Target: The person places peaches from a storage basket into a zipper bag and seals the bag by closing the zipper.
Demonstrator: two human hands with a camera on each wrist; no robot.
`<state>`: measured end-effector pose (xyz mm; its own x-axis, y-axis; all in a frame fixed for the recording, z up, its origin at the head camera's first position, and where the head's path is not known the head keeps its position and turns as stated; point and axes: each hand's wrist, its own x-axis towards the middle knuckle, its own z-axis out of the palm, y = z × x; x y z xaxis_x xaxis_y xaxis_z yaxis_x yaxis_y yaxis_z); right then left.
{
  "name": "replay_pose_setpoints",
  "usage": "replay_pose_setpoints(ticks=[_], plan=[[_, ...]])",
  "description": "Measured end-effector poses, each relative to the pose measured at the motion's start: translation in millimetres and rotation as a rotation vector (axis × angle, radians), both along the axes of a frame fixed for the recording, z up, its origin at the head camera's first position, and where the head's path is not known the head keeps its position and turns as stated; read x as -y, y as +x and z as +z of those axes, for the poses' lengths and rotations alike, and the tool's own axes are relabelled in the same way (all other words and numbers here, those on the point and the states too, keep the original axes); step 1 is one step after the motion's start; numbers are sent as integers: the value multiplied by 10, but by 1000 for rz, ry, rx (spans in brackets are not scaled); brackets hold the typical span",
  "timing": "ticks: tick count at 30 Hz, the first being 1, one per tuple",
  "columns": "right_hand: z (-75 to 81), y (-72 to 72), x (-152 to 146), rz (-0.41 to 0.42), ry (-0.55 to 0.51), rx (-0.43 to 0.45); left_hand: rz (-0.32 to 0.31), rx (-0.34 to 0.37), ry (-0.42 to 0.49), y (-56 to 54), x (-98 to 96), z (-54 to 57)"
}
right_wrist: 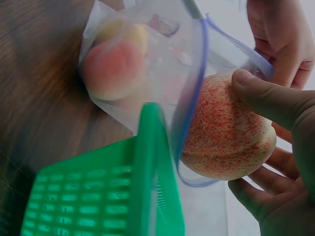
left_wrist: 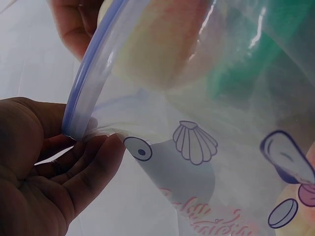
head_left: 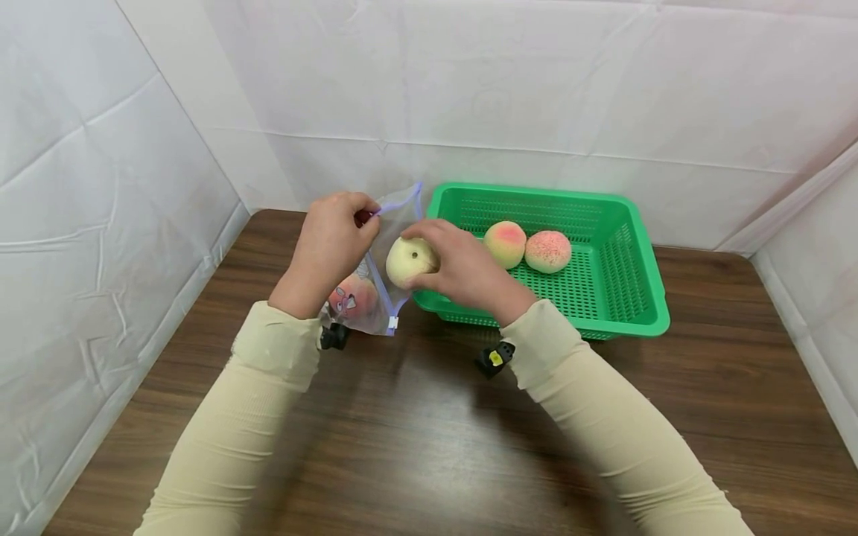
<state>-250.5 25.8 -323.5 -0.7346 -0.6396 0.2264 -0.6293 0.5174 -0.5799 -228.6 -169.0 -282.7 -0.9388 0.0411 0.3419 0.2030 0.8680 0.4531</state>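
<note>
My left hand [head_left: 333,237] pinches the top edge of a clear zip bag [left_wrist: 167,113] with a purple-blue zip strip and printed shells. In my right hand [head_left: 465,266] is a peach [right_wrist: 229,128], speckled red on one side and pale around its stem end [head_left: 410,262]. My right thumb and fingers grip it at the bag's open mouth, and in the right wrist view its front part overlaps the zip rim. Lower in the bag, peaches [right_wrist: 115,69] show through the plastic. A white slider [head_left: 392,322] sits at the zip's near end.
Just right of the bag stands a green plastic basket [head_left: 655,298]. Inside it lie a yellow-pink peach [head_left: 505,244] and a speckled pink peach [head_left: 548,251]. The brown wooden table [head_left: 415,447] is bordered by white sheeting [head_left: 536,89] behind and at both sides.
</note>
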Motion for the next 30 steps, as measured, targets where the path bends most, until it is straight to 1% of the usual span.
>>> replay_pose_setpoints(ticks=[13,17,20,24,27,30], plan=[[-46,27,37,27,10,-25,-3,-11,-4,16,2,-9],[-61,10,53,12,-5,-42,-4,-14,-2,18,5,-11],[-55,4,79,-49,-42,-88,2,-8,-4,27,3,-3],[-22,14,114,-123,-70,-196,13,-4,-6,46,-3,14],[-8,30,126,-122,-57,-266,19,-3,-6,62,-7,24],[-11,49,126,-106,-47,-312,19,-3,-7,68,-7,27]])
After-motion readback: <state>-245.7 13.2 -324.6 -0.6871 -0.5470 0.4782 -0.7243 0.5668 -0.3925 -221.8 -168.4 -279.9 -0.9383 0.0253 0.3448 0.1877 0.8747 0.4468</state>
